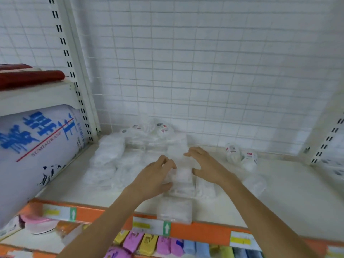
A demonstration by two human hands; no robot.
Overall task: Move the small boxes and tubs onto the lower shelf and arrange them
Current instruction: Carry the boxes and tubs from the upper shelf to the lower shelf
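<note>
Several clear plastic boxes with white contents lie on the white shelf [279, 202]. A row of them runs from the back toward the front edge; the front box [175, 209] overhangs the orange shelf lip. My left hand [156, 175] grips the left side of the middle clear box [183, 176], fingers curled over its top edge. On that box's right side my right hand [206, 164] rests with fingers spread and straight. More clear boxes [108, 157] are stacked at the left. Small white tubs [240, 155] with red labels lie at the right, others [162, 128] at the back.
A large white roll pack [37, 146] with blue lettering fills the bay on the left. A wire-grid back panel [204, 71] closes the shelf. Below the orange lip [201, 229], coloured cloth packs [149, 244] fill the lower shelf. Red items [28, 77] lie on the upper left shelf.
</note>
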